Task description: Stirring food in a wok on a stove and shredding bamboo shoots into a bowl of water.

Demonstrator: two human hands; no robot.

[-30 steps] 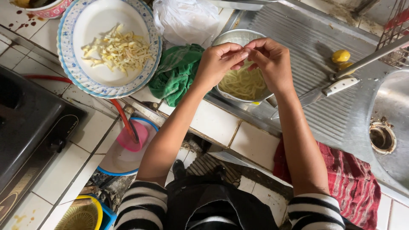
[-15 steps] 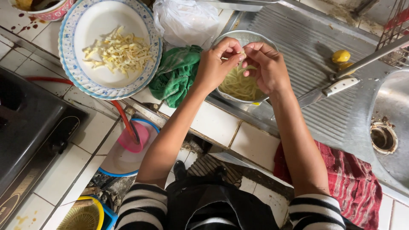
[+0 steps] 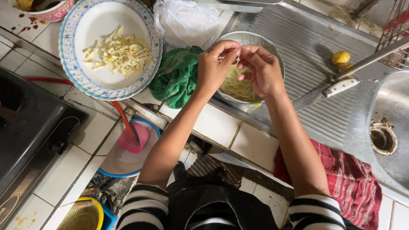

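Nearest, below the counter's front edge, a pink dish (image 3: 133, 138) lies in a white basin with a blue rim (image 3: 121, 164), and a yellow basket (image 3: 83, 217) sits lower still. On the counter's right front edge hangs a red striped cloth (image 3: 349, 179). Both hands meet above the metal bowl (image 3: 272, 53), which stands at the left edge of the ribbed steel drainboard (image 3: 311, 85). Left hand (image 3: 213, 68) and right hand (image 3: 262, 70) each pinch a pale strand (image 3: 235, 59) between thumb and fingertips, pressed together over the heap of pale strands (image 3: 236, 85) in the bowl. Just left of the bowl lies a crumpled green cloth (image 3: 177, 76). A knife with a white handle (image 3: 326, 93) rests on the drainboard toward the sink (image 3: 392, 127). Farther left, a blue-rimmed plate (image 3: 70, 55) holds pale shreds (image 3: 117, 53); a white plastic bag (image 3: 185, 21) lies beyond.
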